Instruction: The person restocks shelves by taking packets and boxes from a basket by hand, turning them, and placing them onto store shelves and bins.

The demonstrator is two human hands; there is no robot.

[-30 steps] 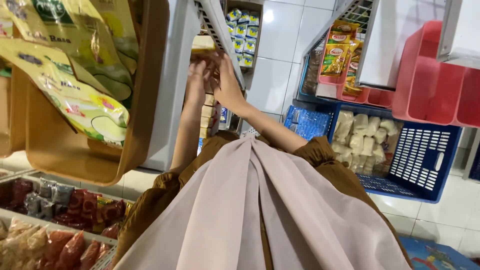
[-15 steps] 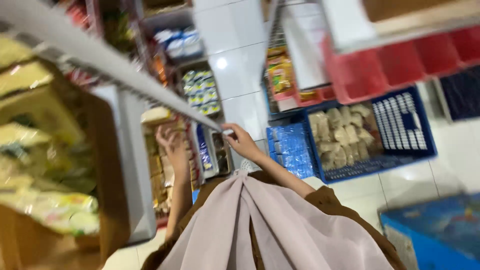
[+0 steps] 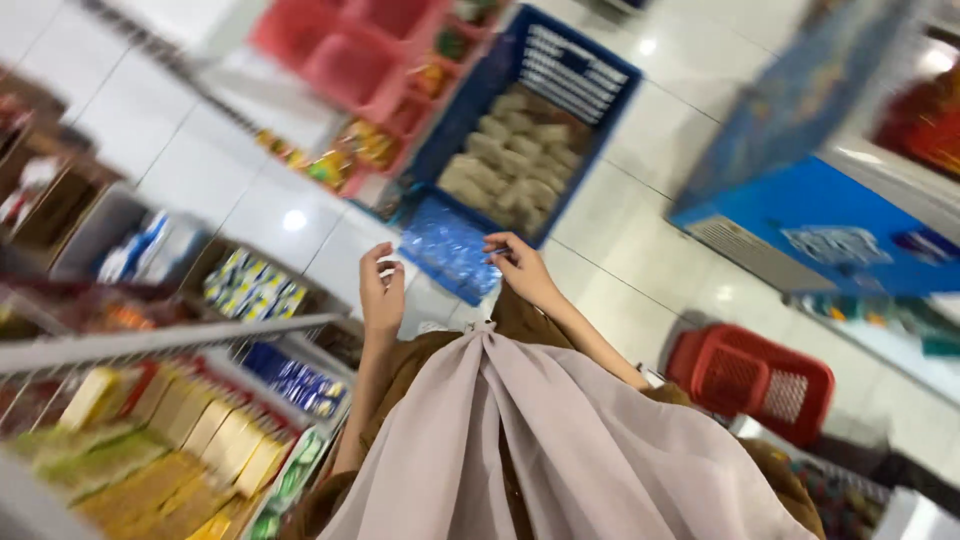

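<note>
Head view looks down on a white tiled floor (image 3: 640, 250) in a shop aisle. Far and a little right of centre stands a blue crate (image 3: 590, 70) filled with pale packets (image 3: 510, 165). Right of it is a blue chest (image 3: 830, 220); nearer, on the right, a red basket (image 3: 750, 375) sits on the floor. Red bins (image 3: 350, 50) stand far left of the crate, and shelves (image 3: 200, 400) of boxed and bagged goods fill the near left. A pale scarf (image 3: 540, 440) hangs down the near middle.

Both hands are raised over the floor near the crate's near corner. The right hand (image 3: 520, 268) pinches the right edge of a blue packet (image 3: 450, 250), fingers closed on it; the packet hangs in the air between the hands, just in front of the crate. The left hand (image 3: 382, 290) is just left of the packet, fingers loosely curled; whether it touches the packet I cannot tell.

The packet looks light, thin and crinkly, probably slippery film, so a pinch at both side edges should hold it best.
</note>
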